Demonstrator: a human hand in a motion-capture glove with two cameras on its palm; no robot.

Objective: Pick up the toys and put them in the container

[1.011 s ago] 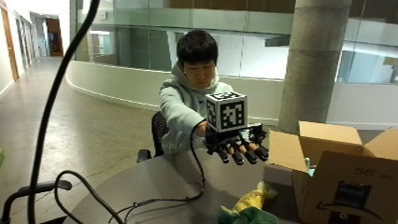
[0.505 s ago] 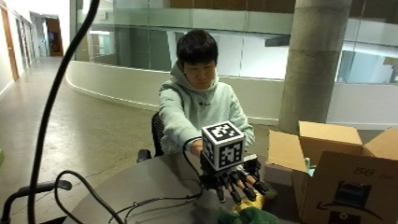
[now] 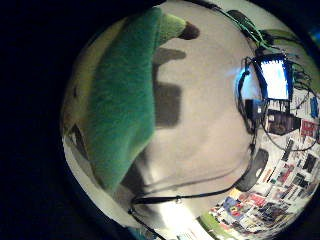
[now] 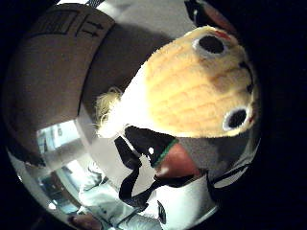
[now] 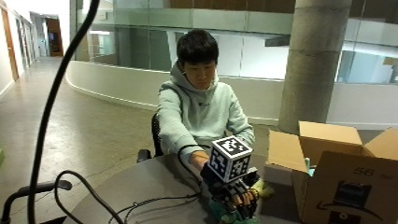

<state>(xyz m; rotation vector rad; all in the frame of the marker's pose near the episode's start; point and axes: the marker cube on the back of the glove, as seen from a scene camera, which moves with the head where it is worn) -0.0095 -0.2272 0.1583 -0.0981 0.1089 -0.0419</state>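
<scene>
Gloved right hand (image 5: pixel 233 198), fingers curled down onto green-and-yellow plush toy (image 5: pixel 229 215) beside open cardboard box (image 5: pixel 339 179): grasp unconfirmed, may slip during lift.

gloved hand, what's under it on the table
A plush toy lies under the gloved right hand: its green part rests on the grey table, its yellow face with black eyes close to the palm. From outside, the hand covers most of it.
</scene>
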